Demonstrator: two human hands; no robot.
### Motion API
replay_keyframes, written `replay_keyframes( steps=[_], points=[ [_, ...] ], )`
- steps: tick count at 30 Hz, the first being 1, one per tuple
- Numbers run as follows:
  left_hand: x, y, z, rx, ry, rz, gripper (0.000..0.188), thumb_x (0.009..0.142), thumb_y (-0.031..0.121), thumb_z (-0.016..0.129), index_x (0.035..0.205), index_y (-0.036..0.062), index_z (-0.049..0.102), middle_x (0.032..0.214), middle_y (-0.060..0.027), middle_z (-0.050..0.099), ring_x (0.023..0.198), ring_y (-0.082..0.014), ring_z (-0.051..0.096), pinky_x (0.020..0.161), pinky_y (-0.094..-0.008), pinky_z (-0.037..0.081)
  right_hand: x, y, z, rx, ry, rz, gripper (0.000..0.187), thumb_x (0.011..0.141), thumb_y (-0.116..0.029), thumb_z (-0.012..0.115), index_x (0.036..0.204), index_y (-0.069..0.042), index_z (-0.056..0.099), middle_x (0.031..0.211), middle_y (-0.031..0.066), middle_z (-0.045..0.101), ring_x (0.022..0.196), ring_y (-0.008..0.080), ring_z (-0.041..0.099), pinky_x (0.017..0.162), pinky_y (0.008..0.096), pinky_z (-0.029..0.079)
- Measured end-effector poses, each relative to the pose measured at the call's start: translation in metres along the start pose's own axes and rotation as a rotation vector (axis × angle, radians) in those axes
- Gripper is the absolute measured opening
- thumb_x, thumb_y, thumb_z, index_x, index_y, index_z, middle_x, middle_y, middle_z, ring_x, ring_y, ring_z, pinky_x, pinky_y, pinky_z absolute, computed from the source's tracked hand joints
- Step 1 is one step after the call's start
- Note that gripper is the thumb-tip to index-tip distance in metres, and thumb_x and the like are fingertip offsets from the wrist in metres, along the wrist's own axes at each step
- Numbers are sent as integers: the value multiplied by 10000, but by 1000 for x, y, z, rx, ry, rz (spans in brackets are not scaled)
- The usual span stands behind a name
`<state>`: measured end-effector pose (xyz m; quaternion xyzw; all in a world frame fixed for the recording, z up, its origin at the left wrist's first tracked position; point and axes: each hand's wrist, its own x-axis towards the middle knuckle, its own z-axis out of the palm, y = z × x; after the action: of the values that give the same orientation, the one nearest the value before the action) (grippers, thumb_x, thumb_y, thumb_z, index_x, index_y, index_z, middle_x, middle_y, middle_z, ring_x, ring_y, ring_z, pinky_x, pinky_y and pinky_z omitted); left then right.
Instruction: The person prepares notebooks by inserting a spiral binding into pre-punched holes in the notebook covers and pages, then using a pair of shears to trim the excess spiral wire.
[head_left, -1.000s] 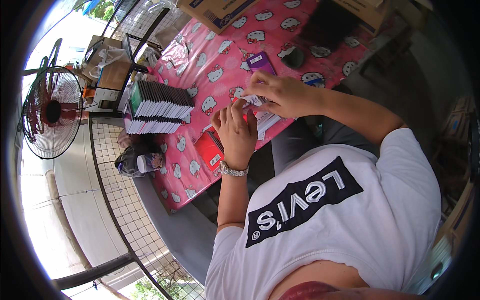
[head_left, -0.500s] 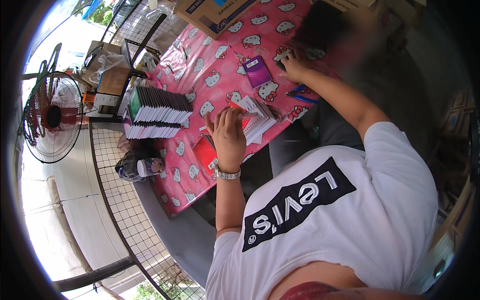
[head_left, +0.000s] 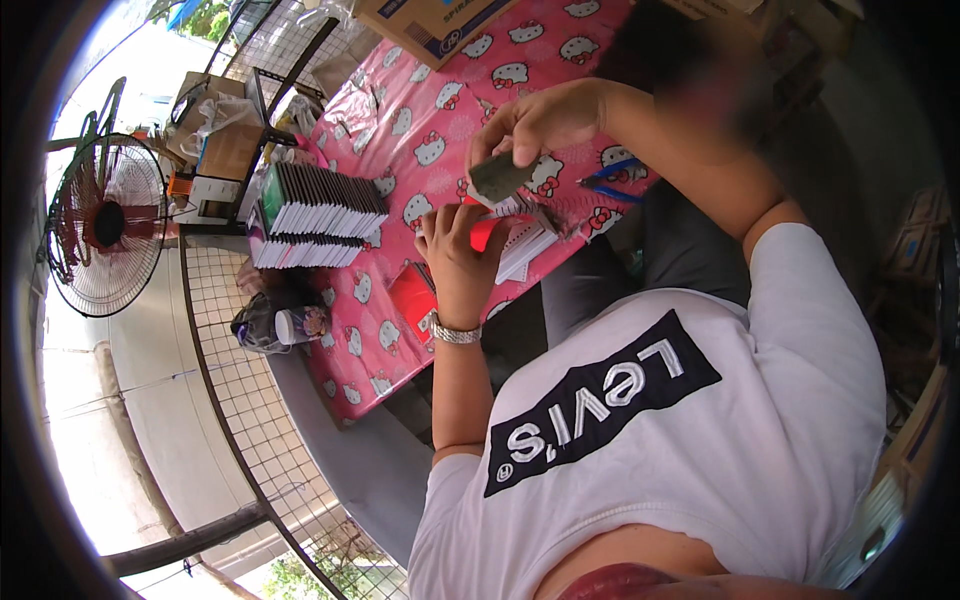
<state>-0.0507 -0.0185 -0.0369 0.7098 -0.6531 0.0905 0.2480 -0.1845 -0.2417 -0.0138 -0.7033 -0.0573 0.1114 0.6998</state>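
Note:
My right hand (head_left: 540,120) grips a dark greenish flat block (head_left: 503,176) and holds it over the table, just above my left hand. Fingers bent, my left hand (head_left: 462,240) grasps the red cover of a small open notebook (head_left: 527,243) with white pages and a wire spiral. Part of that notebook is hidden behind the hand and the block. Beside my left wrist, a second red-covered notebook (head_left: 408,300) lies near the table edge. Blue-handled pliers (head_left: 615,182) rest to the right of the open notebook.
Two rows of stacked small notebooks (head_left: 320,215) stand at the left on the pink patterned tablecloth (head_left: 425,150). A cardboard box (head_left: 432,30) sits at the far side. Left of the table are a jar (head_left: 300,326), a wire mesh fence (head_left: 240,380) and a fan (head_left: 107,225).
My right hand has lifted the dark block from the far right of the table and brought it left, over the notebook. It now covers the purple notebook. My left fingers have closed on the red cover.

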Motion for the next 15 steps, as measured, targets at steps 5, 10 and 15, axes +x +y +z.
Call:
replay_keyframes(
  steps=[5, 10, 15],
  points=[
    [2, 3, -6, -41, -36, -26, 335, 767, 280, 809, 974, 70, 650, 962, -81, 626, 993, -312, 553, 844, -448, 415, 4, 0, 3, 9, 87, -18, 469, 747, -170, 721, 1181, -7, 653, 1155, 70, 584, 1105, 176, 549, 914, 313, 470],
    [-1, 1, -4, -35, -16, -42, 371, 752, 320, 819, 984, 88, 645, 968, -64, 629, 991, -301, 552, 841, -449, 413, 7, -6, 5, -554, 169, 91, 441, 726, -254, 730, 1128, -76, 700, 1133, 85, 580, 1077, 220, 548, 939, 352, 422],
    [-2, 1, -5, -91, -33, -71, 341, 760, 227, 793, 1019, 77, 630, 973, -79, 625, 1006, -318, 553, 856, -448, 420, 14, 7, 3, -303, 87, 32, 451, 723, -224, 719, 1136, -46, 685, 1162, 83, 577, 1082, 202, 549, 944, 346, 429]
  ],
)
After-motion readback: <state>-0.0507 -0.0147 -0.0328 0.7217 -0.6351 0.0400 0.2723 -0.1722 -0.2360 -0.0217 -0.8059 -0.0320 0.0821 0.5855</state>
